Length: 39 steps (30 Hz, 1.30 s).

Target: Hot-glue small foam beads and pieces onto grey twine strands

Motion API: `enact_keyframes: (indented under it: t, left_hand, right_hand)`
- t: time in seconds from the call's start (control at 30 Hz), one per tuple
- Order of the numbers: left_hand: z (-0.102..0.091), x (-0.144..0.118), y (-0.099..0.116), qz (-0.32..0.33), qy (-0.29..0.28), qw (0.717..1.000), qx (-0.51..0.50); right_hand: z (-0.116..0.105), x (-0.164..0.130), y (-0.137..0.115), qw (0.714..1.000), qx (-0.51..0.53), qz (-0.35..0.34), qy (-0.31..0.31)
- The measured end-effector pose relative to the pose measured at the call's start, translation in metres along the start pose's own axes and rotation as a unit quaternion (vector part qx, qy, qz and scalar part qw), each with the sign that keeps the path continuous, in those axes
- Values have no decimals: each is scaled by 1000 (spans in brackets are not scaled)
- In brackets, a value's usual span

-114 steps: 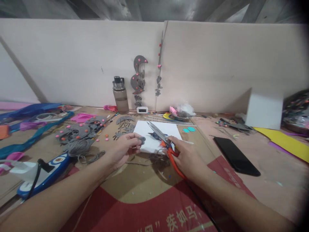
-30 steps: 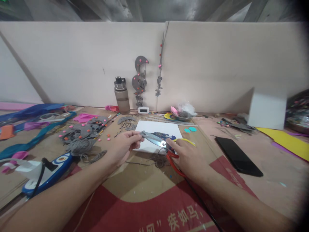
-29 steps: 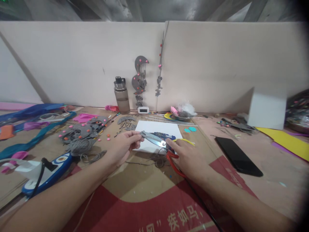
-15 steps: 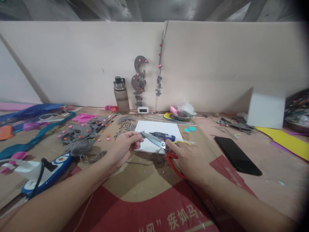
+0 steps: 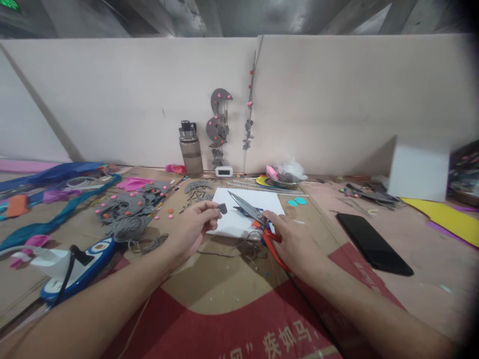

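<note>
Between the thumb and fingers of my left hand (image 5: 196, 224) is a small dark grey felt piece (image 5: 222, 208). My right hand (image 5: 294, 239) is closed round the red handles of a pair of scissors (image 5: 245, 205). The blades point up and to the left, apart from the felt piece. Beneath them lies a white sheet (image 5: 224, 224) with a dark blue tool on it, partly hidden by the scissors and my right hand. Loose grey cord (image 5: 252, 249) lies at the sheet's near edge.
On the left are grey felt pieces with pink and orange dots (image 5: 127, 204), a ball of grey yarn (image 5: 129, 227) and a blue power strip (image 5: 80, 271). A bottle (image 5: 190, 152) and small clock (image 5: 223, 172) stand at the back. A black phone (image 5: 374, 244) lies right.
The scissors have drawn away from the grey felt piece, their tips now up and clear of it. My left hand still pinches the piece. The view has shifted slightly.
</note>
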State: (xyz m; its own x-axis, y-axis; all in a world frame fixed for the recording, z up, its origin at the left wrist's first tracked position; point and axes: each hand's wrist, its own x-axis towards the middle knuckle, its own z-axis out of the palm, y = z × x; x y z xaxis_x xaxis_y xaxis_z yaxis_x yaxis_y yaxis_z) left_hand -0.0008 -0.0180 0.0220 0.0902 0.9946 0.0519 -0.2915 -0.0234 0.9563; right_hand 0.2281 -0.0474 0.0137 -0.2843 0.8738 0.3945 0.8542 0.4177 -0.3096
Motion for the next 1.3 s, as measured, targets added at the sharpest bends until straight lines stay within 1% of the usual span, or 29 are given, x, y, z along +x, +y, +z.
enact_keyframes:
  t: [0.13,0.3,0.4,0.73,0.83,1.17,1.3]
  left_hand:
    - [0,0,1,28,9,1000,12]
    - [-1,-2,3,53,-23,997,53]
    - [-1,-3,5,61,-25,996,55]
    - [0,-4,3,55,-40,997,24]
    - [-1,-4,2,55,-52,996,38]
    - [4,-5,0,38,-52,996,58]
    - [5,-5,0,47,-51,994,83]
  right_hand:
    - [1,1,-1,1000,16,-7,2]
    - [1,0,-3,998,52,-30,-1]
    - [0,0,-3,998,58,-39,-1]
    - [-2,-2,-8,998,46,-34,-16]
    - [-2,-3,-8,998,46,-31,-22]
    - [3,-4,-5,998,35,-36,-33]
    - [3,-4,-5,998,29,-39,-37]
